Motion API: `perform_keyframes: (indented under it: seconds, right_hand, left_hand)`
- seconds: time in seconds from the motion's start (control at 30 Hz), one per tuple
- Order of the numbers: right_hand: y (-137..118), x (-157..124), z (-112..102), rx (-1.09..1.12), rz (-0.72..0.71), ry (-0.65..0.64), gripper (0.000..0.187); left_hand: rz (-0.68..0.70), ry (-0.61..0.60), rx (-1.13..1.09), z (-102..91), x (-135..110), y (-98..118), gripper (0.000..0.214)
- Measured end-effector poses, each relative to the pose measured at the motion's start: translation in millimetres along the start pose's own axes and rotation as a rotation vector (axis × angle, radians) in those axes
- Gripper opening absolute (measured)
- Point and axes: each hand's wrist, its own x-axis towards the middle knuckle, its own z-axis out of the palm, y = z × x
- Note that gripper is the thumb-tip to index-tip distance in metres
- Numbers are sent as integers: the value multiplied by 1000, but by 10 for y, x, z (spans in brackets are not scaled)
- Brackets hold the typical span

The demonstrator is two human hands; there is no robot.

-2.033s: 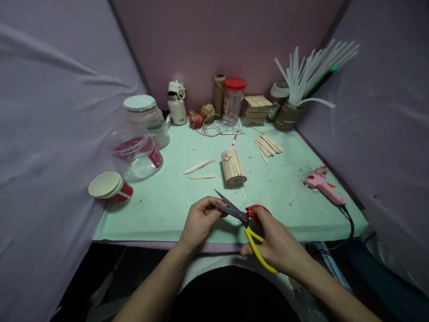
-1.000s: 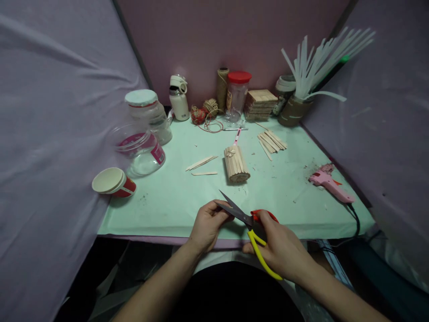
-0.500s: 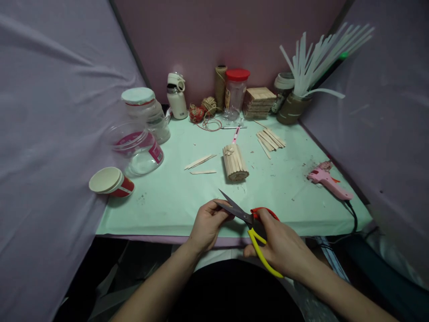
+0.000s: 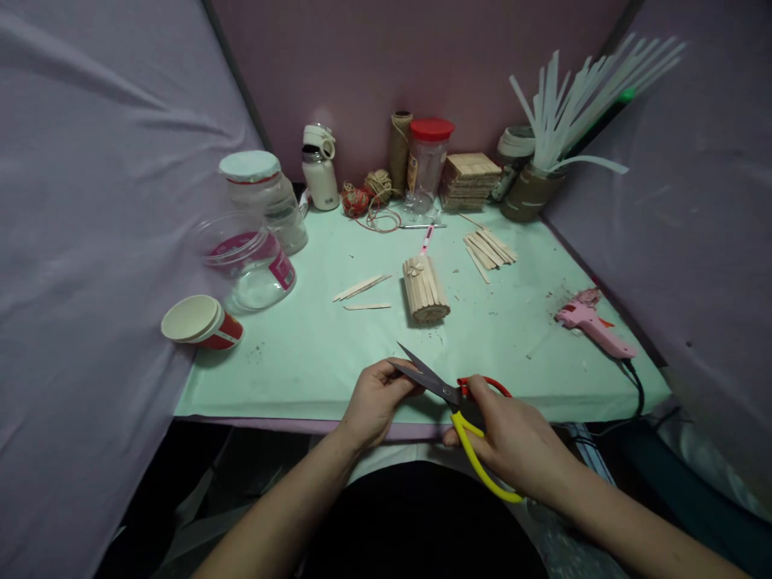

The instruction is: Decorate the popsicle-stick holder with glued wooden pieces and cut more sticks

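My right hand [image 4: 512, 442] grips a pair of scissors [image 4: 458, 406] by its red and yellow handles at the near edge of the mint-green table [image 4: 301, 354]. The dark blades are parted and point left and away. My left hand [image 4: 377, 398] is closed in a pinch right at the blades, on something too small to make out. A roll of wooden sticks [image 4: 425, 289] lies on the table beyond the hands. Loose wooden sticks [image 4: 362, 288] lie to its left and a small heap of sticks [image 4: 490, 249] to its right.
A pink glue gun [image 4: 594, 326] with a black cord lies at the right. A paper cup [image 4: 202, 322] and a clear jar [image 4: 250, 261] lie on their sides at the left. Jars, twine, stacked wood and a holder of white strips [image 4: 579, 104] line the back. Purple cloth walls enclose the table.
The hands and scissors keep nearly the same pose at the table's near edge. The view shifts slightly, and nothing on the table has moved.
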Motion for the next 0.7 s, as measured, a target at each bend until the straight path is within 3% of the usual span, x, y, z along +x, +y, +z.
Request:
perform_keyframes:
  seconds: [0.33, 0.53, 0.7]
  right_hand:
    - [140, 23, 4, 109, 53, -10, 25]
    - [168, 102, -48, 557, 121, 140, 32]
    - [-4, 196, -43, 939, 120, 175, 42]
  left_hand:
    - [-53, -25, 74, 22, -36, 18, 22]
    - [-141, 25, 34, 37, -37, 58, 25]
    - [-181, 79, -21, 80, -60, 87, 25]
